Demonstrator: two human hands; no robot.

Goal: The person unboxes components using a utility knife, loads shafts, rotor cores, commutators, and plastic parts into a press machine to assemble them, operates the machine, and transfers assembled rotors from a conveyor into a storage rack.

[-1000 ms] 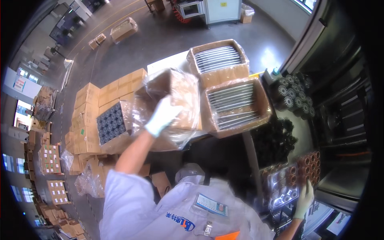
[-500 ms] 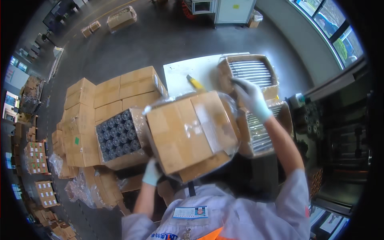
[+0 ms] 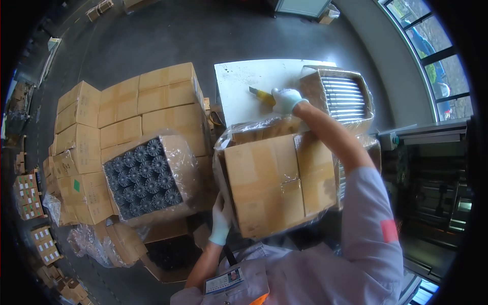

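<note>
Starting at the far left, down on the floor: pallets [image 3: 29,195] loaded with small cartons. On to the big stack [image 3: 119,107] of brown cartons, taped along the seams and showing a green sticker [image 3: 77,185] low on the left. Below that, crumpled film [image 3: 91,245]. Now in front of the stack, an open carton [image 3: 181,165], wrapped in clear plastic and packed with rows of black gears [image 3: 140,175]. Lower down, another open carton [image 3: 168,275], with dark contents too dim to make out.

Next, the left hand [image 3: 219,223], gloved in white, up against the lower left side of the box [image 3: 269,175], fingers pointing along that side. Partly hidden there; no telling how far spread, or whether gripping anything. Beyond, a white board [image 3: 236,76], and over it a yellow knife [image 3: 263,96], blade end to the left.

As for the box: just right of centre, directly in front of the chest, brown, in clear plastic bunched at the far edge. Then the right hand [image 3: 288,100], also gloved, reaching past the box and folded around the right end of the knife handle.

Further right, a carton of silver rods [image 3: 345,96] in plain view, with a second one partly behind the arm. Last, a dark machine [image 3: 432,188], and a window [image 3: 437,58] higher up.
</note>
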